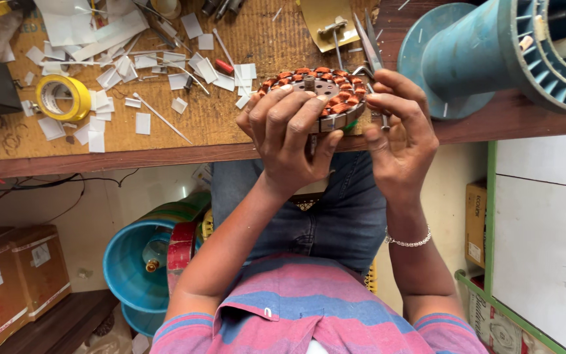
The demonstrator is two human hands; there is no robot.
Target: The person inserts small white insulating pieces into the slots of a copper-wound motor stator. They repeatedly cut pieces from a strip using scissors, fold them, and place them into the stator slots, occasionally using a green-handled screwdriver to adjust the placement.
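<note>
1. Stator (322, 92), a round metal disc ringed with copper-coloured wire coils, sits upper centre of the frame, held over the near edge of the wooden bench (217, 124)
2. Left hand (289, 134) is clamped on the stator, fingers curled over its left and front rim
3. Right hand (397, 131) grips the stator's right rim with fingers closed; a silver bracelet (409, 241) circles that wrist
4. Metal scissors (369, 42) lie on the bench just behind the right hand
5. Yellow tape roll (63, 97) rests at the upper left of the frame, among many scattered white paper strips (142, 122)
6. Big teal spool (492, 52) lies on its side at the upper right
7. Another teal spool (142, 262) stands on the floor, lower left, next to brown cardboard boxes (8, 282)
8. Blue jeans and a pink-and-blue striped shirt fill the lower centre
</note>
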